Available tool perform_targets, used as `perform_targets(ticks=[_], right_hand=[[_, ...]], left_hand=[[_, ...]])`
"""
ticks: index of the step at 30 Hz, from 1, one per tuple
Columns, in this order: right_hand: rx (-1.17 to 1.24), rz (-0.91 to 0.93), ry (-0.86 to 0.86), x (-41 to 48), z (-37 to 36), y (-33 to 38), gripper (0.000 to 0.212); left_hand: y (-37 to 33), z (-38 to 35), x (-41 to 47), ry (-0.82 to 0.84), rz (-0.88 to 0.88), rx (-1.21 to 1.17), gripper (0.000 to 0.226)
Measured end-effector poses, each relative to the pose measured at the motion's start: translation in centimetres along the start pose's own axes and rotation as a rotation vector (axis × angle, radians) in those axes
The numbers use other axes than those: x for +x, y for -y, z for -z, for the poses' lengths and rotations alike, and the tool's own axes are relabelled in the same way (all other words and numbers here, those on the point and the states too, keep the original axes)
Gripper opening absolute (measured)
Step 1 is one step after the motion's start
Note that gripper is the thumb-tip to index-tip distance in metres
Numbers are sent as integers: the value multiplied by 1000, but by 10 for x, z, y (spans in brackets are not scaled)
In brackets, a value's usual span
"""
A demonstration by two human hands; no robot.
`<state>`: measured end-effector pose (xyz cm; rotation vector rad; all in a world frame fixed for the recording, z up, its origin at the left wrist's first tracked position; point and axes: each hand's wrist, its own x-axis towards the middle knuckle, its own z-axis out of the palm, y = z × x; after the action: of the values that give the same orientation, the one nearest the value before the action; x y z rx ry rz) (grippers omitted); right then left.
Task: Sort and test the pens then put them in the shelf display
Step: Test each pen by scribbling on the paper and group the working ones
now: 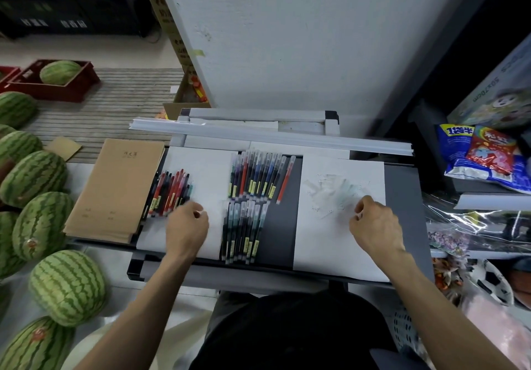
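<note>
While left hand and right hand sit curled, grip cannot be told | left hand just left of middle pens, beside red pens | right hand right of them, on scribbled sheet | bare tray strip between | notebooks, watermelons farther left

Striped watermelons lie left of the stack of brown notebooks, another sits in a red crate beyond it, and what look like snack bags lie far to its right.

Blurred streak over paper by right hand
</note>
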<state>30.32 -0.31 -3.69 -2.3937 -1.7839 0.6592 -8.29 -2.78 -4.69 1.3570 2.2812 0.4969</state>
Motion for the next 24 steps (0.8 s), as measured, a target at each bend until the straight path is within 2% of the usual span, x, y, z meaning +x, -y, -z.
perform_targets(ticks=[3,7,13,18,21,24], right_hand=[[89,1,34,-5,1,6,24],[339,-2,128,-14,7,19,33],[650,-22,237,-22,15,35,29],[1136,-136,402,-26,20,44,20],[1392,-213,490,-27,28,48,11],[1591,-260,527,-28,32,54,14]], left_hand=[[8,13,25,-70,7,99,22],[18,14,42,-16,-10,318,16],[20,15,49,10,-5,424,9],[7,21,45,20,30,357,18],[-11,26,33,42,-22,263,10],[-42,29,7,91,-99,52,4]])
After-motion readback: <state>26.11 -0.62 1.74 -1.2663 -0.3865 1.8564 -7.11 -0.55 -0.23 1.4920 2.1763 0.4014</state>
